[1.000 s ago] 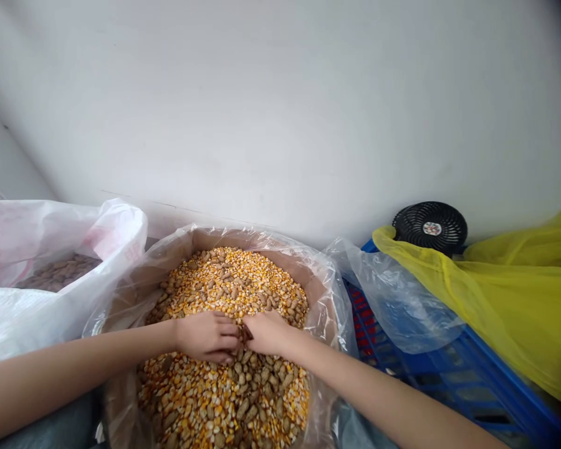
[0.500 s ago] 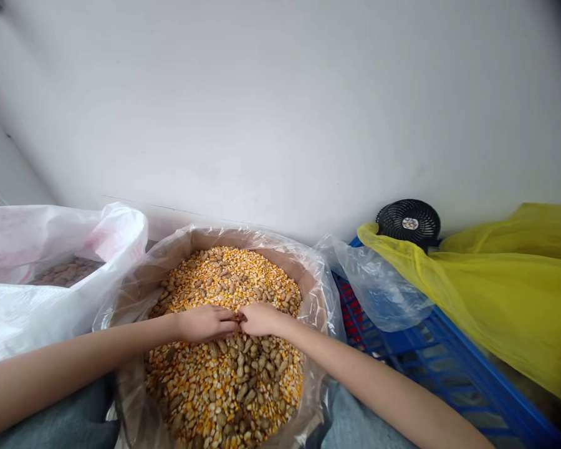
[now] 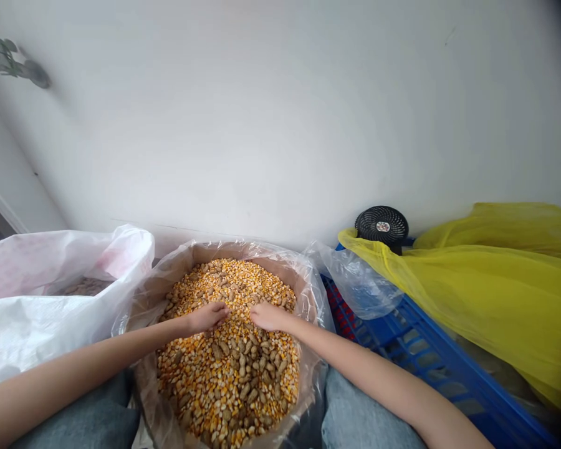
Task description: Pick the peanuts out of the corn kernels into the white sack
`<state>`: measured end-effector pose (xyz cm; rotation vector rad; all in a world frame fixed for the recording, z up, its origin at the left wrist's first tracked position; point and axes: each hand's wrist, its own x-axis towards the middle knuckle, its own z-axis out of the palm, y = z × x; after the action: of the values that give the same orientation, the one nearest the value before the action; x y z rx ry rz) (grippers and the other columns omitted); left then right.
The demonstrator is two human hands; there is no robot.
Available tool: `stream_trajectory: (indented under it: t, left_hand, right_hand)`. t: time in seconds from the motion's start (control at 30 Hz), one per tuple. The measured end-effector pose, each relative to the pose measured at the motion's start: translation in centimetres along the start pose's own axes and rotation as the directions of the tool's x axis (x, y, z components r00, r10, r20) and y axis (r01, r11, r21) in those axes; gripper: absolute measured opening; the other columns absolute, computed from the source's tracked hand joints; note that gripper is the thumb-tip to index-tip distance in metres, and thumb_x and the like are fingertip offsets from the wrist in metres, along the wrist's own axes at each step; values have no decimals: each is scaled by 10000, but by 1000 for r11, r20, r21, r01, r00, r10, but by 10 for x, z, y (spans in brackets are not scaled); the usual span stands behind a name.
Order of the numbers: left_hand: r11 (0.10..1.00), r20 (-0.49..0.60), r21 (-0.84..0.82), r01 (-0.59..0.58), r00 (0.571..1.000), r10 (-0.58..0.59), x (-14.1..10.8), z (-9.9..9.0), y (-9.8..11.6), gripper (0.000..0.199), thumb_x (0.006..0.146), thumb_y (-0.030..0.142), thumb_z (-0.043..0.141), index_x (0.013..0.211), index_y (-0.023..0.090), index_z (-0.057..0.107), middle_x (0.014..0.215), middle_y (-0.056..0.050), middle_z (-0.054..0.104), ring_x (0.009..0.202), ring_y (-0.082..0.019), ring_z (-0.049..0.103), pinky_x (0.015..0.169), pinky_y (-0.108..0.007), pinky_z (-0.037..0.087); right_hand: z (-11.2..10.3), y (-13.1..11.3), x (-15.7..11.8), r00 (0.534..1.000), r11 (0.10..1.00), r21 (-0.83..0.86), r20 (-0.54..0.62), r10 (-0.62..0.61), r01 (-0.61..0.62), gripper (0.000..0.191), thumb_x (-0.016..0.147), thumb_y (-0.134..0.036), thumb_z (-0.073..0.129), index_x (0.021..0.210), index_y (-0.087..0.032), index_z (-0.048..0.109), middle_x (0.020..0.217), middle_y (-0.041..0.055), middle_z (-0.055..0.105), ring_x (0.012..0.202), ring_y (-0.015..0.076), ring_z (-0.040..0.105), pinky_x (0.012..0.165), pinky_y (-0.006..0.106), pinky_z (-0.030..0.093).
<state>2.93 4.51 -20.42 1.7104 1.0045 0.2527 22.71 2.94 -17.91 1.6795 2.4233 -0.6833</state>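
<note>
In front of me is a box (image 3: 201, 253) lined with a clear plastic bag (image 3: 315, 287). It holds loose yellow corn kernels (image 3: 199, 380) mixed with unshelled peanuts (image 3: 255, 362), which are thickest right of centre, nearer me. My left hand (image 3: 209, 317) is over the corn with its fingers curled together. My right hand (image 3: 267, 316) faces it a short way to the right, fingertips bent down close to the kernels. Both hands are closed; anything inside their fingers is hidden.
A white sack (image 3: 51, 324) with peanuts inside stands open at the left. To the right, a blue plastic crate (image 3: 449, 374) carries a black fan (image 3: 382, 226), yellow mesh (image 3: 490, 293) and clear plastic (image 3: 359, 287). A white wall (image 3: 262, 125) rises behind the box.
My hands have moved apart from nearly touching over the pile, leaving a gap between them. The whole view has shifted slightly.
</note>
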Motion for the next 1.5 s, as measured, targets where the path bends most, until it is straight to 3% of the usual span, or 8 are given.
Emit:
stream_trajectory:
  t: [0.1, 0.2, 0.33, 0.53, 0.7, 1.03, 1.3, 1.5]
  left_hand:
    - [883, -3, 463, -72, 997, 82, -4, 10, 0, 269, 782, 399, 330, 820, 184, 488, 665, -11, 532, 617, -138, 494, 574, -249, 387]
    - [566, 107, 809, -157, 987, 121, -8, 24, 2, 271, 774, 337, 352, 952, 217, 518, 785, -53, 615, 696, -197, 570, 614, -297, 417]
    - [304, 262, 900, -313, 945, 197, -8, 39, 4, 290, 803, 329, 321, 982, 220, 522, 842, -72, 636, 687, -215, 601, 560, -290, 436]
    - [218, 296, 912, -348, 925, 236, -5, 44, 2, 280, 812, 325, 324, 937, 212, 548, 813, -68, 641, 639, -205, 603, 514, -276, 430]
    - [330, 252, 892, -309, 946, 206, -8, 45, 6, 314, 802, 345, 305, 908, 200, 562, 788, -74, 635, 639, -193, 587, 544, -270, 414]
    - [881, -14, 455, -131, 988, 154, -5, 23, 1, 207, 730, 243, 284, 620, 176, 445, 608, 2, 477, 618, -132, 436, 578, -228, 311]
    - [957, -97, 286, -44, 993, 74, 0, 12, -7, 391, 761, 493, 278, 530, 178, 273, 492, 48, 240, 477, -78, 246, 469, -228, 191]
    - [1000, -9, -12, -23, 1000, 23, -4, 5, -7, 395, 663, 527, 471, 534, 170, 359, 439, 69, 246, 412, -57, 199, 427, -238, 124]
  right_hand:
    - [11, -4, -9, 998, 988, -155, -58, -20, 11, 270, 738, -279, 425, 852, -119, 611, 854, 125, 634, 814, 231, 583, 721, 335, 428]
    - [17, -8, -12, 994, 963, -268, -96, -51, 23, 324, 755, -322, 401, 889, -109, 604, 847, 151, 632, 822, 266, 586, 711, 370, 433]
    - [19, -12, -8, 990, 938, -345, -116, -76, 31, 319, 755, -318, 402, 875, -111, 613, 825, 150, 640, 805, 271, 597, 688, 368, 448]
    - [18, -15, -2, 992, 931, -365, -105, -67, 25, 290, 718, -300, 444, 843, -120, 635, 824, 139, 648, 788, 266, 604, 665, 344, 459]
    - [14, -15, 0, 996, 947, -320, -70, -52, 27, 285, 669, -302, 475, 822, -133, 647, 835, 132, 648, 785, 271, 599, 653, 337, 454]
    - [17, 6, 6, 998, 985, -162, -27, 60, -64, 390, 798, -273, 281, 815, -135, 645, 813, 87, 645, 700, 166, 579, 549, 226, 413]
    - [25, 7, -3, 1000, 981, -195, 3, 17, -16, 321, 726, -388, 414, 753, -169, 648, 721, 62, 633, 657, 181, 568, 549, 244, 395]
    - [19, 11, -1, 987, 960, -231, 62, -146, 156, 305, 692, -445, 479, 811, -204, 623, 752, 33, 634, 700, 174, 572, 601, 249, 401]
